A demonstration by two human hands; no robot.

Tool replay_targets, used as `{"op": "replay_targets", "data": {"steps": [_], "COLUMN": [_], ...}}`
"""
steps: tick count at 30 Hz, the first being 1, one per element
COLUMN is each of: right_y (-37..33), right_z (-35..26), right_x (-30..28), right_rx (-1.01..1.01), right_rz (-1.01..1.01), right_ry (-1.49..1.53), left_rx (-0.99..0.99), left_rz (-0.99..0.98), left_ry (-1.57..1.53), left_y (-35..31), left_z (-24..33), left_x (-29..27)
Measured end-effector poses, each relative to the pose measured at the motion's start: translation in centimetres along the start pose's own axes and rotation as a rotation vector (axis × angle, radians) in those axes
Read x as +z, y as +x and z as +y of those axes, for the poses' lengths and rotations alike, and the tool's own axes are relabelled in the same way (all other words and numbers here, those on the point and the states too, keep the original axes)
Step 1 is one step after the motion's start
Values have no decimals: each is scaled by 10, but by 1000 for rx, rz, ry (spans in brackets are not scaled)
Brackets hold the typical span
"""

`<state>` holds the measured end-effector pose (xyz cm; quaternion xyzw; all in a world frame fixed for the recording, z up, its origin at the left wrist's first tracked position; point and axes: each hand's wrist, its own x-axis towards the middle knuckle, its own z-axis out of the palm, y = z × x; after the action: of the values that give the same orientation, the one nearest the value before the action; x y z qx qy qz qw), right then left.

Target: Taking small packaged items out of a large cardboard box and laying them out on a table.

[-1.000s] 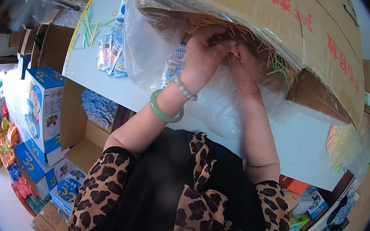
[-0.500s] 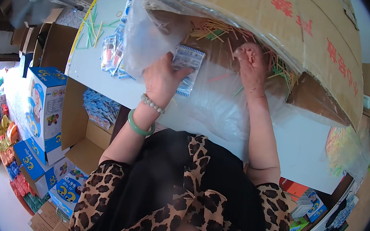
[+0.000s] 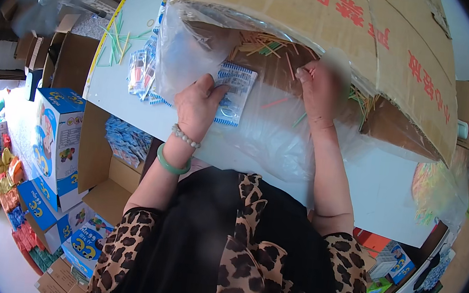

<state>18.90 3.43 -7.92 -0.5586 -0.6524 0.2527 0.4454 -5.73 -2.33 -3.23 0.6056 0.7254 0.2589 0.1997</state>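
My left hand [image 3: 196,104] is closed, thumb and fingers pinching the left edge of a clear packet [image 3: 235,97] with blue-and-white striped ends. The packet lies over clear plastic sheeting [image 3: 264,138]. At the mouth of a tipped cardboard box [image 3: 319,11], my right hand [image 3: 319,92] has thumb and fingertips pressed together; what they hold, if anything, is too small to make out. Thin coloured sticks [image 3: 263,43] lie loose inside the box, yellow, green and red. A red stick [image 3: 290,66] shows right beside the right fingertips. Another pink stick [image 3: 274,103] rests on the plastic between my hands.
More striped packets [image 3: 141,72] are piled left of the plastic, with green sticks [image 3: 119,41] beyond them on the white table [image 3: 108,83]. Below the table's left edge stands an open carton [image 3: 95,154] of blue packets [image 3: 126,139]. A bag of pale sticks [image 3: 432,186] sits at the right.
My left hand has drawn slightly left and down, still on the packet, whose printed face now shows more. The right hand has turned and its fingertips have closed together.
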Motion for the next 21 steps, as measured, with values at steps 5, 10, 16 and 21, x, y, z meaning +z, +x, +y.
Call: {"op": "replay_targets", "data": {"steps": [5,10,16,21], "right_y": [-2,-4,2,-1], "right_z": [5,0,1,-4], "right_x": [1,-2,-4,-15], "right_rx": [-110,-117,-19,-3], "right_rz": [45,52,43,-138], "right_ry": [10,-78,63,-28], "left_rx": [271,315,185,-284], "left_rz": [102,184,32,-284], "left_ry": [177,177,-375,-1127], "left_y": [-6,-15,-15,1], "left_z": [-1,-4,5,38], "left_x": [-2,-3,-8,-8]}}
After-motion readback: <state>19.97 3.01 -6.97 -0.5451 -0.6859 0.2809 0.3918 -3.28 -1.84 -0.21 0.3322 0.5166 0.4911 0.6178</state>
